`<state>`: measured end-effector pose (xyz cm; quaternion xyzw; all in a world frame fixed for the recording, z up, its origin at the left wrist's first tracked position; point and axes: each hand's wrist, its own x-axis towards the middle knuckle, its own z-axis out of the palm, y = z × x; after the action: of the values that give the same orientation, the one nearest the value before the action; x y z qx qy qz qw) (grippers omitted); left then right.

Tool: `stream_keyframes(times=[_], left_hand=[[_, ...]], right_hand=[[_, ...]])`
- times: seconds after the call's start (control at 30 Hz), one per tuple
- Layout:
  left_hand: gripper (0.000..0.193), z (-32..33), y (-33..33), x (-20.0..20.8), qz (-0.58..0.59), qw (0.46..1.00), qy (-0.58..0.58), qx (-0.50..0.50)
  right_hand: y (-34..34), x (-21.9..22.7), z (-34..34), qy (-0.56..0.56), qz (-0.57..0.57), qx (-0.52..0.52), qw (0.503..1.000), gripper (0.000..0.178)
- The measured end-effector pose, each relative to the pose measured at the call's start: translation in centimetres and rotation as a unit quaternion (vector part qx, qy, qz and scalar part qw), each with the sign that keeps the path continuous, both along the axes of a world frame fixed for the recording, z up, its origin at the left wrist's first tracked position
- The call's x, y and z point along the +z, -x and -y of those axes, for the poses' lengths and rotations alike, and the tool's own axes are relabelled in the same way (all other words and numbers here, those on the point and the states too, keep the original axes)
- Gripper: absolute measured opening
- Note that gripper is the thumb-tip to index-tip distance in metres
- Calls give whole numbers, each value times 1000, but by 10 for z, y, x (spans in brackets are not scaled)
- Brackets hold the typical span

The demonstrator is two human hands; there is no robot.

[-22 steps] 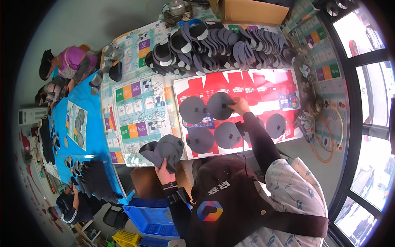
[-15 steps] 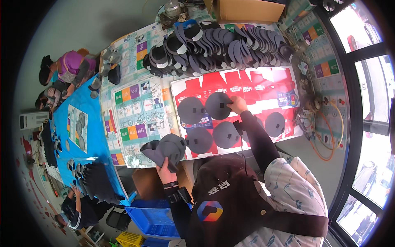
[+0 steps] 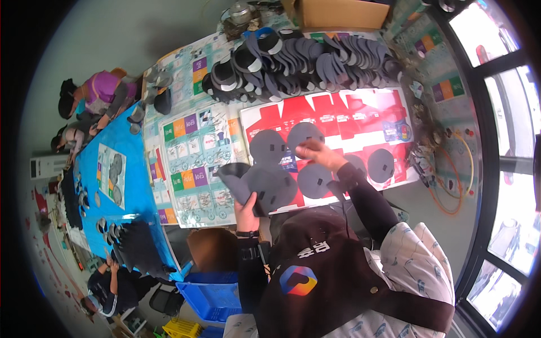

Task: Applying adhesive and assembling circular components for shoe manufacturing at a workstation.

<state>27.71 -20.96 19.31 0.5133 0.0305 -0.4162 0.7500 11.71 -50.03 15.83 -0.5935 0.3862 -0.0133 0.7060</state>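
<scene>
My left hand (image 3: 246,214), at the near left edge of the red and white printed sheet (image 3: 369,128), is closed on a dark grey curved piece (image 3: 234,176). Held grey material overlaps a round grey disc (image 3: 284,186); how many layers I hold is unclear. My right hand (image 3: 320,154) has its fingers curled together over the lower part of a far grey disc (image 3: 304,133). Whatever sits between those fingertips is hidden. More dark grey discs lie about: one at far left (image 3: 267,145), one below my right hand (image 3: 314,181), one at right (image 3: 381,165). Several bear small black patches.
A long pile of curved grey and black pieces (image 3: 304,59) lines the table's back. A cardboard box (image 3: 344,14) stands behind. Blue table (image 3: 132,194) at left, with people (image 3: 104,93) beside it. A blue crate (image 3: 211,301) stands below; an orange hose (image 3: 445,211) hangs at right.
My left hand has shifted right and up, bringing the grey curved piece over the near-left disc. My right hand has moved from the far disc's right edge to its lower part.
</scene>
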Motion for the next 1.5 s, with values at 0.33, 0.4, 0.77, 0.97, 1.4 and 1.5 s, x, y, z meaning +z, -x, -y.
stream_keyframes(times=[0.33, 0.4, 0.77, 0.97, 1.4, 1.5], left_hand=[[39, 67, 23, -43, 106, 989, -27, -96], [39, 60, 22, -46, 92, 992, -36, -75], [43, 0, 123, -11, 19, 986, -118, 112], [43, 1, 176, -1, 47, 984, -113, 130], [43, 55, 202, 29, 63, 991, -92, 74], [43, 96, 197, 29, 80, 993, -79, 33]], right_hand=[[96, 40, 1, 55, -68, 6, 996, 36], [126, 23, 34, 72, -44, -84, 993, 31], [142, -74, 146, -19, -35, 2, 999, 27], [132, -88, 165, 90, -101, 43, 990, 31], [140, -53, 154, 435, -225, 22, 872, 58], [160, -4, 122, 109, -17, 40, 993, 73]])
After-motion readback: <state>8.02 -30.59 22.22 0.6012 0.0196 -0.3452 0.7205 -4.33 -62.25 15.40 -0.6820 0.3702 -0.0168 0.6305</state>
